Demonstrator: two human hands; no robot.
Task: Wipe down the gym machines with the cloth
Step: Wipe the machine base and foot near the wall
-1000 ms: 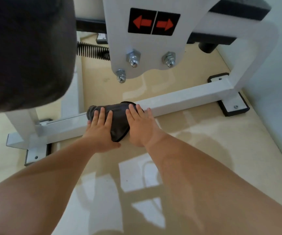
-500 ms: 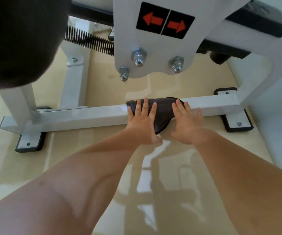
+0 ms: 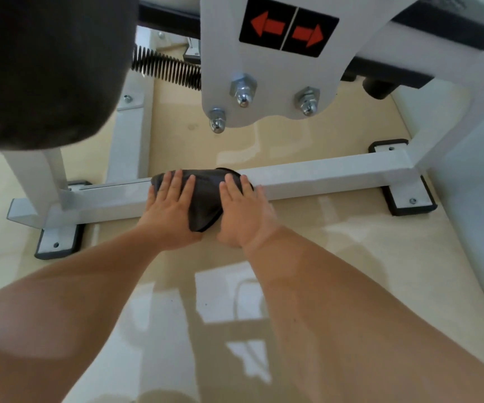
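A dark grey cloth (image 3: 205, 199) is draped over the low white base bar (image 3: 322, 177) of the gym machine, near its middle. My left hand (image 3: 171, 210) presses flat on the cloth's left part with straight fingers. My right hand (image 3: 245, 213) presses flat on its right edge, fingers straight and reaching onto the bar. The cloth's lower tip hangs down between my two hands.
A white plate (image 3: 264, 68) with red arrows and three bolts hangs above the bar. A black pad (image 3: 40, 62) fills the upper left. A coil spring (image 3: 165, 68) lies behind. Black rubber feet (image 3: 406, 199) hold the bar on a glossy beige floor; a wall stands at right.
Both hands and the cloth slid right along the bar from its left part, then back left to about the middle. The camera shifted too.
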